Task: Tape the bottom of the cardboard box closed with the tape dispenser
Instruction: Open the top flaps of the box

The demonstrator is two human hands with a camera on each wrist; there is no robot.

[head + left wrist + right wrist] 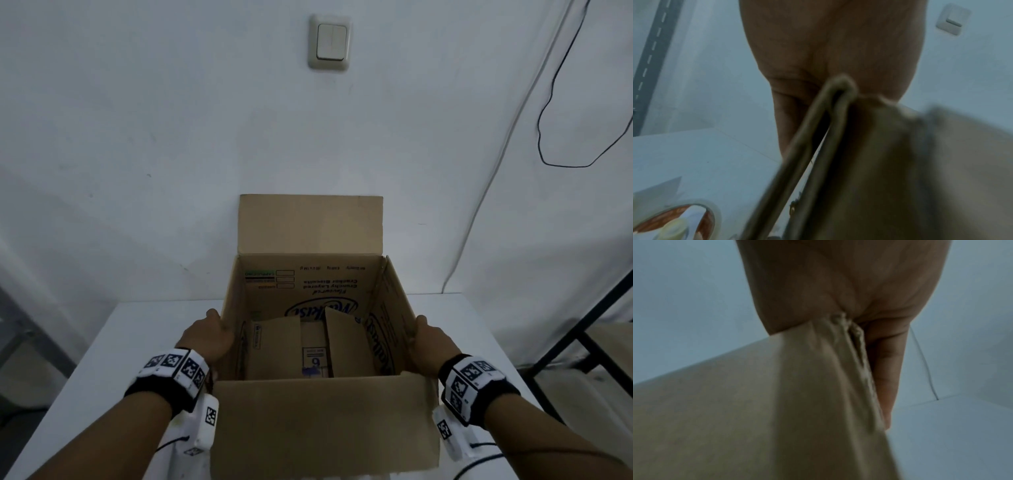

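The cardboard box stood open side up near the front edge of the white tabletop, its inner bottom flaps loose and overlapping with no tape visible on them, so the taping looked not yet begun. The left hand and right hand each gripped a side wall at its rim, fingers curled round the cardboard. A tape roll (probably the dispenser) lay on the tabletop beside the box's left side, untouched; turning the box over and taping the seam apparently remained.

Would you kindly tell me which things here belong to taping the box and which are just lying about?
For the job: cardboard box, roll of tape, left hand, right hand.
Lying about: light switch, black cable, white table.
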